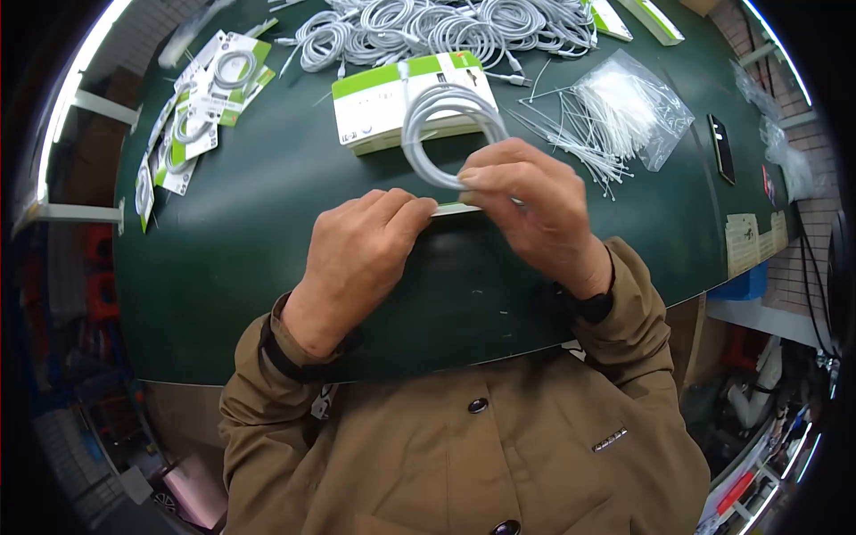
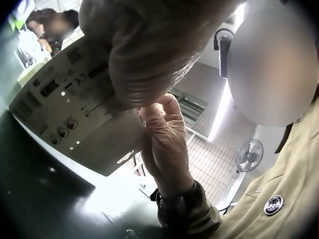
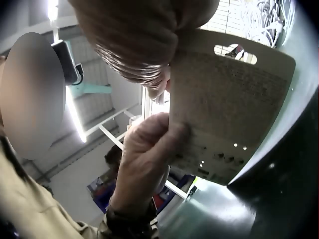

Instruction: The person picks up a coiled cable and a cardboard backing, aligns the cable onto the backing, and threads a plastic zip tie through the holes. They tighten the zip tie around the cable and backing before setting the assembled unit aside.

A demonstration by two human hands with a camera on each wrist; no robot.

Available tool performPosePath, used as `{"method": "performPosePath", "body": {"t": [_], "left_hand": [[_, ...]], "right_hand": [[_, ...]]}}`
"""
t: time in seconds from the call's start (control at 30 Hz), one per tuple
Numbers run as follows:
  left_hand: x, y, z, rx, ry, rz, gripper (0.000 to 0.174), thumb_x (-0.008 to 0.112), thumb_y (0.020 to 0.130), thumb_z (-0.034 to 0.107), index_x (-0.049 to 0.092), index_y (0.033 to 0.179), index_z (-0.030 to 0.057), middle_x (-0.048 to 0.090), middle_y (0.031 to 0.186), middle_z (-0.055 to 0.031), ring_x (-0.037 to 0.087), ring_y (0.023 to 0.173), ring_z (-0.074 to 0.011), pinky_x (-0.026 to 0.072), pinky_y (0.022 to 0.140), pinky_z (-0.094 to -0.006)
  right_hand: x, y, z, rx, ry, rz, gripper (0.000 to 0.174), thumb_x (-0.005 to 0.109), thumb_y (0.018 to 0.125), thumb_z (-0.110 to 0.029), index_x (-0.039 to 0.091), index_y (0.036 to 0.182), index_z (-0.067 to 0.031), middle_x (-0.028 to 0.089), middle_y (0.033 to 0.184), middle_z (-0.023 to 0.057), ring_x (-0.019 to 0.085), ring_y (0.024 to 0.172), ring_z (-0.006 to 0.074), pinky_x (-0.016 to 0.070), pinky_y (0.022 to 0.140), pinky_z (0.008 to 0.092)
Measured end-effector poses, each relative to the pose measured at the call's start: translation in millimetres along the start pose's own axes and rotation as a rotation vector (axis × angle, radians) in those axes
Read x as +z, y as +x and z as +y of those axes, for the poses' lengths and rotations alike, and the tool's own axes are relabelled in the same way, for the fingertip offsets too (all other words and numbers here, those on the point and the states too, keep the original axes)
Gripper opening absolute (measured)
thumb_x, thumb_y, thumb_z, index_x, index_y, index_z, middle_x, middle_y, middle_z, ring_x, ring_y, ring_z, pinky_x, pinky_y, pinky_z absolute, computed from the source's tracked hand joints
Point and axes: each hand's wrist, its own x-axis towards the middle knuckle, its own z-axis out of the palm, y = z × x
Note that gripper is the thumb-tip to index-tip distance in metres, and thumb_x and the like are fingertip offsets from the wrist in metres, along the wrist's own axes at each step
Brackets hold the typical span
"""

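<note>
My right hand (image 1: pixel 539 207) pinches a coiled grey-white cable (image 1: pixel 413 141) between thumb and fingers, its loops standing up above the table. A packaging card (image 1: pixel 456 209), seen nearly edge-on in the head view, spans the gap between both hands. The left hand (image 1: pixel 361 245) grips the card's left end. From below, the left wrist view shows the printed back of the card (image 2: pixel 75 114), with a hang slot and small paired holes. The right wrist view shows the same card (image 3: pixel 229 99) tilted, with the left hand's fingers (image 3: pixel 149 149) along its edge.
Behind the coil stands a white-and-green box (image 1: pixel 379 116). A heap of coiled cables (image 1: pixel 446 31) lies at the back. Cards with cables (image 1: pixel 201 98) lie at left. Cable ties (image 1: pixel 615 111) spill from a plastic bag, and a phone (image 1: pixel 721 149) lies at right.
</note>
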Motion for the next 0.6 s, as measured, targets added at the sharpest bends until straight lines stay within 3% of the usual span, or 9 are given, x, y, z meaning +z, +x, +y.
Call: {"method": "performPosePath", "body": {"t": [0.13,0.27,0.4,0.47,0.5,0.6], "left_hand": [[5,-1,-5,-0.050,0.000,-0.038,0.014,0.076,0.092,0.007,0.072,0.105,0.0080,0.074,0.094,-0.0070,0.072,0.082,-0.0286,0.0574,0.067,-0.0404],[10,-2,-13,-0.006,-0.135,0.129,0.025,0.083,0.083,0.001,0.074,0.105,0.0047,0.073,0.095,-0.0103,0.071,0.081,-0.0300,0.0573,0.068,-0.0367],[-1,-1,-8,0.073,-0.175,0.435,0.024,0.086,0.081,-0.001,0.074,0.101,0.0023,0.073,0.097,-0.0131,0.071,0.082,-0.0248,0.0577,0.068,-0.0323],[-2,-22,6,-0.068,-0.368,0.445,0.020,0.085,0.086,-0.001,0.074,0.103,-0.0004,0.073,0.100,-0.0172,0.073,0.085,-0.0205,0.0575,0.070,-0.0295],[-8,-28,14,-0.177,-0.517,0.327,0.021,0.081,0.095,0.006,0.073,0.112,-0.0029,0.073,0.101,-0.0164,0.072,0.084,-0.0186,0.0569,0.067,-0.0272],[-4,-41,26,-0.783,-1.214,-0.064,0.033,0.077,0.100,0.014,0.068,0.125,-0.0062,0.072,0.107,-0.0154,0.072,0.086,-0.0198,0.0574,0.065,-0.0274]], "right_hand": [[19,-6,6,0.041,-0.147,-0.069,0.018,0.081,0.086,0.002,0.070,0.100,-0.0027,0.072,0.096,0.0130,0.073,0.086,0.0333,0.0589,0.071,0.0407],[22,-7,9,0.031,-0.135,-0.010,0.021,0.082,0.086,0.002,0.069,0.102,-0.0031,0.071,0.095,0.0136,0.072,0.085,0.0345,0.0586,0.071,0.0411],[23,-7,13,0.075,-0.077,0.026,0.021,0.082,0.088,0.002,0.069,0.103,-0.0028,0.071,0.094,0.0140,0.071,0.084,0.0342,0.0578,0.071,0.0403],[23,-7,15,0.070,-0.059,0.026,0.021,0.082,0.088,0.002,0.069,0.104,-0.0028,0.071,0.093,0.0139,0.071,0.083,0.0338,0.0575,0.071,0.0401],[23,-8,15,0.059,-0.056,0.016,0.021,0.081,0.088,0.003,0.069,0.104,-0.0029,0.070,0.092,0.0133,0.071,0.082,0.0331,0.0569,0.070,0.0399],[22,-8,14,0.021,-0.050,0.006,0.020,0.082,0.088,0.002,0.069,0.103,-0.0032,0.071,0.092,0.0121,0.071,0.083,0.0316,0.0576,0.069,0.0390]]}}
